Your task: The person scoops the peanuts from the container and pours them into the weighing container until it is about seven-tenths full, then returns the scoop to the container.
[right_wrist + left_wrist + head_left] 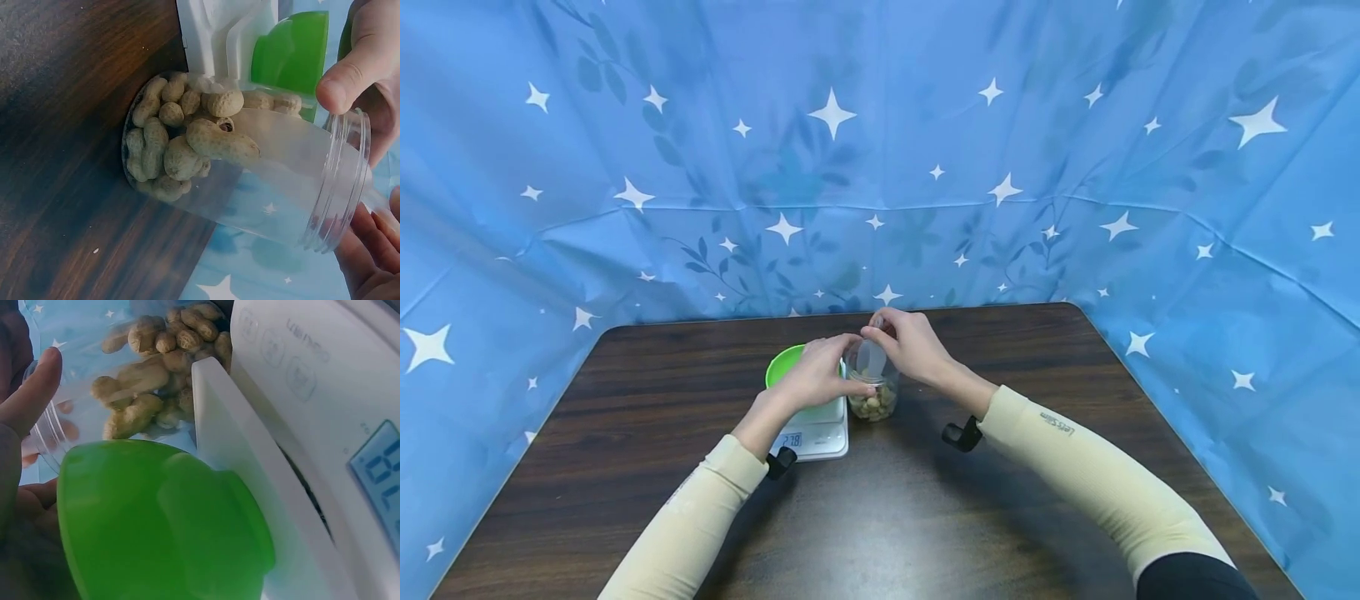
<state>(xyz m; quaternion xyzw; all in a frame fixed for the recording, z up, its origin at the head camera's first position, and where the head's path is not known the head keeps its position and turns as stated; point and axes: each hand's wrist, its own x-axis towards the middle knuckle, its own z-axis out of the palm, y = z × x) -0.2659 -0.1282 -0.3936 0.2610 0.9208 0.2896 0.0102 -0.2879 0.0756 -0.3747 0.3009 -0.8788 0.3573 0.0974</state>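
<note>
A clear plastic jar (334,187) stands on the table with peanuts (181,153) in its lower part. My left hand (815,375) grips the jar near its threaded mouth, thumb on the near side. From above, my right hand (917,346) pinches the handle of a translucent scoop (872,358) whose blade reaches down inside the jar. The right wrist view shows the scoop's blade close to the peanuts; whether it carries any I cannot tell. Left of the jar, a green bowl (150,519) sits on a white kitchen scale (823,442), partly hidden by my left hand.
The scale's display (792,440) is lit with digits. Jar and scale stand close together on a dark wooden table (925,517). Behind the table's far edge hangs a blue cloth (880,167) with white stars. Both wrists carry black straps with cameras.
</note>
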